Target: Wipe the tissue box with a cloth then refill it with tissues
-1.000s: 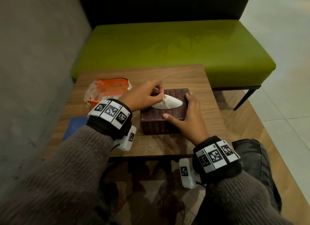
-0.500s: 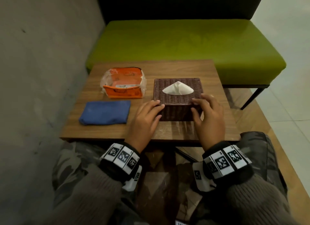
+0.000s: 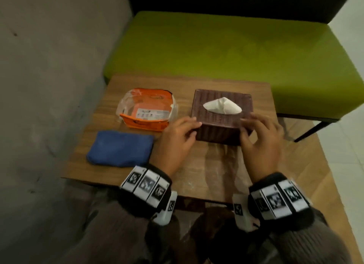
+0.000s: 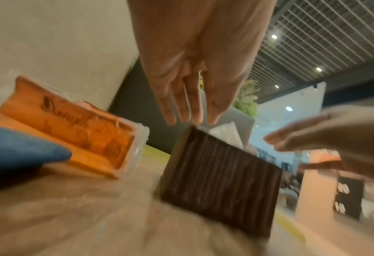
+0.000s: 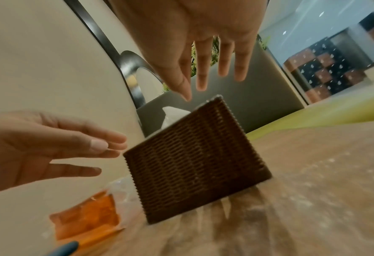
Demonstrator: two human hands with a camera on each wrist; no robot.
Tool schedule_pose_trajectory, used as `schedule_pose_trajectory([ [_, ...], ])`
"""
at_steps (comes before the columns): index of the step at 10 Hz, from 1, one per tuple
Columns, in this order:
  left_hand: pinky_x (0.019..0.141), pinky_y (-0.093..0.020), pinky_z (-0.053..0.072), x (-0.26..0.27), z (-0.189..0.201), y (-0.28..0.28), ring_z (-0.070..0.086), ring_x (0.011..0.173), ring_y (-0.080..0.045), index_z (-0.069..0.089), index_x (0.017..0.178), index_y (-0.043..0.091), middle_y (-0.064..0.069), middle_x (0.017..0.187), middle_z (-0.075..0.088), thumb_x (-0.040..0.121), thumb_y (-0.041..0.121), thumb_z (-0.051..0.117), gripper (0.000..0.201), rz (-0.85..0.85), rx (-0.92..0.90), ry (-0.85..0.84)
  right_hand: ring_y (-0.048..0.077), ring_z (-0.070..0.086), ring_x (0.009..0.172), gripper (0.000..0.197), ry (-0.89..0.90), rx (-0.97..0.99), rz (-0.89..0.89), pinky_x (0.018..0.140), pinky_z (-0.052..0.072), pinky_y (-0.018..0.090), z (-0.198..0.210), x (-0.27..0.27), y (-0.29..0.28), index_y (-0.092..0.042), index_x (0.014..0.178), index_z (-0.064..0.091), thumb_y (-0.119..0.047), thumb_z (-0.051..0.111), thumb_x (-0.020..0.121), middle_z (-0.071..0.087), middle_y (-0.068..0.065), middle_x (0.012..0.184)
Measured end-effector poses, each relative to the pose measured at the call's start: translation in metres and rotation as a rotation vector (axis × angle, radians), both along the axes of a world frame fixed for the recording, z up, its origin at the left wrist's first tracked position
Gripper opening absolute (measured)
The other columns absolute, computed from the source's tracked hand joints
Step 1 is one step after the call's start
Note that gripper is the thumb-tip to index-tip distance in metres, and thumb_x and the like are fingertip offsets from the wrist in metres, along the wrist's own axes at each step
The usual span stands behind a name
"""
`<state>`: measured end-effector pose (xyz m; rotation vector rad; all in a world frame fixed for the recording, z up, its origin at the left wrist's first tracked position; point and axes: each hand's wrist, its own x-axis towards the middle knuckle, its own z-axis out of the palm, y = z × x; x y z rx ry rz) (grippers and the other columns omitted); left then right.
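A brown woven tissue box [image 3: 220,119] stands on the wooden table [image 3: 206,169], with a white tissue [image 3: 222,105] poking up from its top slot. My left hand [image 3: 178,139] is at the box's near left corner and my right hand [image 3: 260,139] at its near right corner. In the left wrist view the left fingers [image 4: 186,104] are straight and hover just over the box [image 4: 220,173]. In the right wrist view the right fingers [image 5: 212,65] are spread and clear of the box [image 5: 194,161]. Neither hand holds anything.
An opened orange tissue packet [image 3: 147,110] lies left of the box, and a folded blue cloth [image 3: 120,148] lies in front of the packet. A grey wall [image 3: 49,86] runs along the left. A green bench [image 3: 226,47] stands behind the table.
A second ago my left hand pinched the tissue while my right steadied the box. Both hands then came to the box's near side, and their fingers have now straightened off it.
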<state>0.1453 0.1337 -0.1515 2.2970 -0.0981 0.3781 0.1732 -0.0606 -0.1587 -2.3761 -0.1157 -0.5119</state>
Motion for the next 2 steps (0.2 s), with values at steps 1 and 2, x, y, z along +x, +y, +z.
schedule_pose_trajectory([
  [1, 0.09, -0.013, 0.044, -0.008, 0.04, 0.027, 0.059, 0.103, -0.002, 0.065, 0.113, 0.015, 0.003, 0.111, 0.066, 0.086, 0.009, 0.063, 0.028, 0.008, -0.211, 0.198, 0.034, 0.053, 0.111, 0.029, -0.017, 0.016, 0.034, 0.097, 0.024, 0.008, 0.034, -0.012, 0.012, -0.008, 0.107, 0.068, -0.004, 0.072, 0.079, 0.061, 0.012, 0.119],
  [2, 0.088, -0.004, 0.04, -0.036, 0.077, 0.065, 0.056, 0.101, 0.006, 0.062, 0.116, 0.018, 0.012, 0.108, 0.062, 0.087, 0.012, 0.063, 0.029, 0.083, -0.263, 0.403, 0.03, 0.051, 0.113, 0.036, 0.09, 0.079, 0.151, 0.096, 0.04, 0.035, 0.084, -0.029, 0.029, -0.008, 0.112, 0.065, -0.003, 0.074, 0.077, 0.055, 0.015, 0.12],
])
